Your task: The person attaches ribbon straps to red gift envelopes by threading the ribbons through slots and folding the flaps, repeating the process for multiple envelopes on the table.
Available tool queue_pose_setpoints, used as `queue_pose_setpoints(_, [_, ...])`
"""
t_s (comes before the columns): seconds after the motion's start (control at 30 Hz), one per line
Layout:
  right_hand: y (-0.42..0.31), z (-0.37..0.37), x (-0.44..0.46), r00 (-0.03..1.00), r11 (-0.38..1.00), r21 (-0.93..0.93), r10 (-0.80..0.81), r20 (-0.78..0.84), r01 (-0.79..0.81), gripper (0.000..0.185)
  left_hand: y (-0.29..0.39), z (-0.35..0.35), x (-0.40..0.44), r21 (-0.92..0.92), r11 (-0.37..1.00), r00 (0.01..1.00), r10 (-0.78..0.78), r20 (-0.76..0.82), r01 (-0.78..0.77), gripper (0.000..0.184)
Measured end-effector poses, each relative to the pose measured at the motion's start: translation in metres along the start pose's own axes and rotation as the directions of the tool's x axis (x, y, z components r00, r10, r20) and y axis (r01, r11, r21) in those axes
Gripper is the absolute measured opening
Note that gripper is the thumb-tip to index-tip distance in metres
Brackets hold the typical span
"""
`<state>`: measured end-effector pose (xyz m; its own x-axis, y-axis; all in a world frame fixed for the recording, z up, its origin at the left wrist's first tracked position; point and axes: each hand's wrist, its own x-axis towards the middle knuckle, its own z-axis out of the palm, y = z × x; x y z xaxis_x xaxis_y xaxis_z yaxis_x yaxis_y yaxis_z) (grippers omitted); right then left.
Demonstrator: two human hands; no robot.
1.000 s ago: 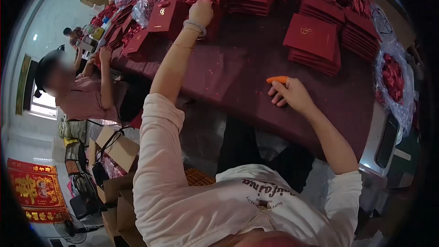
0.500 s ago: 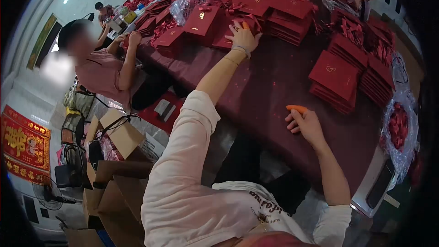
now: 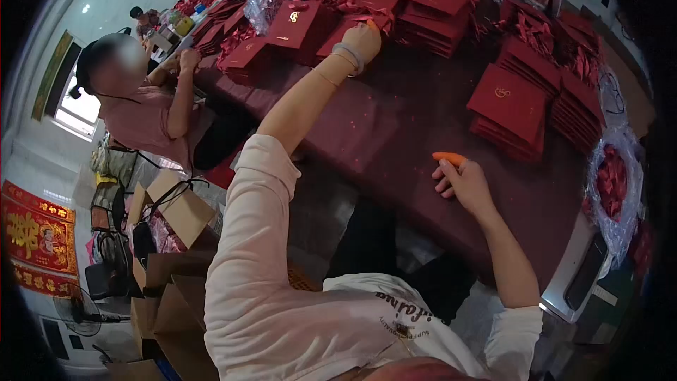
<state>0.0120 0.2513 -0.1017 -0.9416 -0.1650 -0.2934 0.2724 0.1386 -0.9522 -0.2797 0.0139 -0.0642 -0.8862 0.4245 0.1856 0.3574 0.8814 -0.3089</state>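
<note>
My left hand point(image 3: 363, 44) is stretched far over the table, its fingers closed at the ribbon edge of a dark red paper gift bag point(image 3: 337, 37) with ribbon handles. An orange finger cot covers one fingertip there, and the exact grip is partly hidden by the hand. Nearer my body, my right hand point(image 3: 462, 182) hovers over the tablecloth with loosely bent fingers apart, holding nothing. An orange finger cot point(image 3: 448, 158) sits on its index finger. Beside the left hand stands another red bag with a gold emblem point(image 3: 297, 25).
Stacks of red gift bags point(image 3: 509, 102) lie on the dark red tablecloth point(image 3: 402, 137) at right, more at the back. Clear plastic holding red ribbons point(image 3: 612, 182) and a phone point(image 3: 587, 279) lie at the right edge. A co-worker point(image 3: 151, 109) sits at left, near cardboard boxes point(image 3: 176, 208).
My left hand has gone from spread fingers on the bag to fingers closed at its ribbon edge. My right hand stays nearly in place. The view has shifted slightly.
</note>
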Motion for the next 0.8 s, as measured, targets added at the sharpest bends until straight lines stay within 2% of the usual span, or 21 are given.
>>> queue_pose_setpoints(0.03, [-0.001,-0.001,0.001,1.000,0.999,-0.028,-0.024,0.007,0.025,0.031,0.028,-0.052,-0.027,0.032,0.995,0.996,0.089,0.003,-0.090,0.030])
queue_pose_setpoints(0.07, [-0.002,-0.002,0.002,0.999,0.997,-0.055,-0.048,0.015,0.049,0.031,0.029,-0.038,-0.022,0.023,0.995,0.995,0.099,0.009,-0.099,0.030])
queue_pose_setpoints(0.13, [0.000,-0.003,0.002,0.999,0.999,-0.031,-0.032,0.014,0.033,0.032,0.030,-0.027,-0.014,0.071,0.997,0.999,0.022,-0.024,-0.021,0.030])
queue_pose_setpoints(0.17, [-0.001,-0.002,0.000,0.999,0.999,-0.027,-0.036,0.017,0.037,0.032,0.033,-0.021,-0.009,0.041,0.995,0.986,-0.092,0.136,0.087,0.031])
queue_pose_setpoints(0.23, [-0.005,-0.001,-0.002,0.999,0.999,-0.030,-0.035,0.010,0.035,0.032,0.027,-0.004,-0.007,-0.035,0.997,0.998,-0.065,0.007,0.065,0.030])
queue_pose_setpoints(0.27, [-0.003,-0.001,-0.003,1.000,1.000,-0.017,-0.021,0.002,0.021,0.032,0.026,0.006,-0.002,-0.037,0.991,0.991,-0.130,-0.028,0.129,0.030])
queue_pose_setpoints(0.37, [-0.002,-0.002,0.000,0.998,0.997,-0.045,-0.055,0.017,0.055,0.031,0.022,0.007,0.000,-0.128,0.976,0.983,-0.182,-0.033,0.176,0.041])
queue_pose_setpoints(0.43, [-0.005,-0.002,-0.002,0.998,0.997,-0.050,-0.054,0.023,0.055,0.031,0.018,-0.001,0.001,-0.057,0.987,0.978,-0.142,0.155,0.153,0.049])
queue_pose_setpoints(0.47, [-0.006,-0.003,0.000,0.998,0.997,-0.048,-0.053,0.015,0.054,0.031,0.017,0.005,0.002,-0.064,0.985,0.983,-0.151,0.104,0.158,0.052])
queue_pose_setpoints(0.53, [-0.001,-0.002,0.001,0.998,0.997,-0.041,-0.058,0.030,0.059,0.030,0.018,0.000,0.000,-0.064,0.981,0.971,-0.172,0.165,0.184,0.053])
queue_pose_setpoints(0.6, [-0.007,0.000,-0.002,0.999,0.997,-0.057,-0.047,0.022,0.048,0.031,0.016,-0.002,-0.006,-0.119,0.977,0.980,-0.167,0.111,0.180,0.061])
queue_pose_setpoints(0.63, [-0.010,-0.001,-0.004,0.999,0.996,-0.083,-0.042,0.025,0.044,0.031,0.014,-0.011,-0.008,-0.152,0.973,0.978,-0.154,0.141,0.175,0.066])
queue_pose_setpoints(0.7, [-0.007,-0.002,-0.003,0.996,0.995,-0.058,-0.083,0.042,0.085,0.030,0.001,-0.004,0.001,-0.222,0.955,0.976,-0.169,0.137,0.197,0.063])
queue_pose_setpoints(0.77, [-0.008,-0.002,-0.004,0.996,0.996,-0.040,-0.073,0.050,0.075,0.030,-0.014,0.005,0.002,-0.453,0.889,0.986,-0.125,-0.109,0.063,0.047])
queue_pose_setpoints(0.8, [-0.008,-0.001,-0.006,0.998,0.997,-0.030,-0.063,0.021,0.064,0.030,-0.007,0.005,-0.003,-0.357,0.926,0.934,-0.227,-0.277,0.119,0.044])
